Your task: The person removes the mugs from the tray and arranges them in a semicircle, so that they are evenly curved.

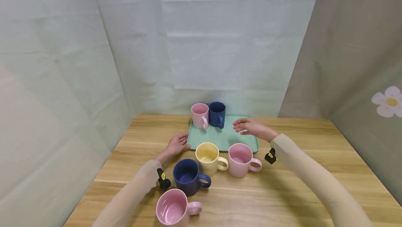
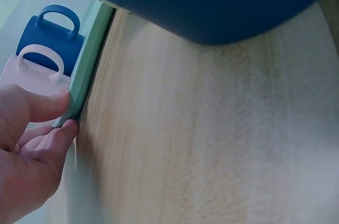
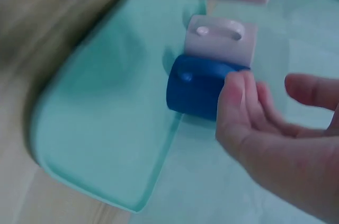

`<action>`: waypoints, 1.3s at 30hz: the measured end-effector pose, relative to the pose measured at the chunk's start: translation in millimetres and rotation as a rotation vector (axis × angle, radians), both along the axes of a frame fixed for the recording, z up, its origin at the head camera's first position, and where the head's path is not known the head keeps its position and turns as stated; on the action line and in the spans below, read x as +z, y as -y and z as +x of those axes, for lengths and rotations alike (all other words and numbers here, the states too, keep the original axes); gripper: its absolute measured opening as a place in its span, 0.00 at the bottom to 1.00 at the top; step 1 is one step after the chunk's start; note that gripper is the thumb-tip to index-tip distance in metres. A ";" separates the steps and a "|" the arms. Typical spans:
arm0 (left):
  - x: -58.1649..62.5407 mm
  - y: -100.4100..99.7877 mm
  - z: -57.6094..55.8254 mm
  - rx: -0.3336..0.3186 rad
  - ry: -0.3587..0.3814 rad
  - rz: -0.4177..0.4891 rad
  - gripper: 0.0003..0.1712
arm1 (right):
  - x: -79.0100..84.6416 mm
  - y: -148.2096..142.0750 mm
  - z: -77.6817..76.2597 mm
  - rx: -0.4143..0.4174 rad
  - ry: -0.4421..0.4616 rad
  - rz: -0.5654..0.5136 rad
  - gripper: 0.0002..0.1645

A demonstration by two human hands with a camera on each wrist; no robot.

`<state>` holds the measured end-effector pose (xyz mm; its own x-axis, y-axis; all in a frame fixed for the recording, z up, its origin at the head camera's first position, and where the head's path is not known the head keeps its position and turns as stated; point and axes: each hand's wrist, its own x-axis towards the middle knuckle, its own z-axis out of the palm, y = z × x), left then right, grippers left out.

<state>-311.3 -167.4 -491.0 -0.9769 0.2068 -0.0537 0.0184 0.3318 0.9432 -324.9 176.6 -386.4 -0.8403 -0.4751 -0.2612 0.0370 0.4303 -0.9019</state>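
A mint-green tray lies at the back of the table. On its far left part stand a pink mug and a navy mug, side by side. My left hand is at the tray's left edge; in the left wrist view its thumb and fingers pinch the rim. Over the tray's right part hovers my right hand, fingers loosely bent and holding nothing. Just in front of the tray are a yellow mug and another pink mug, handles to the right.
A second navy mug stands beside my left wrist, and a further pink mug is nearer the front. Pale cloth hangs behind the wooden table and along both sides.
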 end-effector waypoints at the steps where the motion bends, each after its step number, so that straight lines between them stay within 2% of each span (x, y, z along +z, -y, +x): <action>1: -0.1 -0.3 0.5 0.000 -0.001 0.000 0.36 | 0.4 1.9 -4.3 0.018 0.020 -0.002 0.24; 7: 2.7 -1.6 5.1 0.000 -0.013 -0.003 0.35 | -5.9 9.4 -27.5 0.101 0.104 -0.065 0.28; 13: -0.1 -2.2 5.7 0.008 -0.008 -0.014 0.35 | -28.7 12.8 -43.5 0.152 0.071 -0.132 0.32; 18: -1.3 -3.3 8.7 0.012 -0.009 0.009 0.35 | -44.8 12.7 -45.1 0.192 0.057 -0.142 0.31; 23: -1.4 -4.5 10.0 0.007 -0.002 0.007 0.35 | -51.7 15.0 -42.2 0.219 0.077 -0.195 0.33; 26: 0.2 -5.1 8.6 0.018 0.009 0.012 0.36 | -53.1 19.3 -42.0 0.210 0.085 -0.237 0.35; 32: 3.2 -4.9 8.8 -0.006 0.024 0.046 0.38 | -54.1 28.1 -40.1 0.150 0.087 -0.276 0.35; 35: 4.4 -4.8 11.3 -0.016 0.015 0.060 0.40 | -53.0 27.5 -37.6 0.120 0.046 -0.233 0.31; 36: 5.7 -4.9 12.9 -0.018 -0.008 0.051 0.39 | -52.7 26.4 -37.1 0.109 0.022 -0.210 0.29; 39: 8.3 -4.8 14.8 0.001 -0.040 0.033 0.37 | -51.1 21.8 -35.8 0.057 -0.047 -0.134 0.22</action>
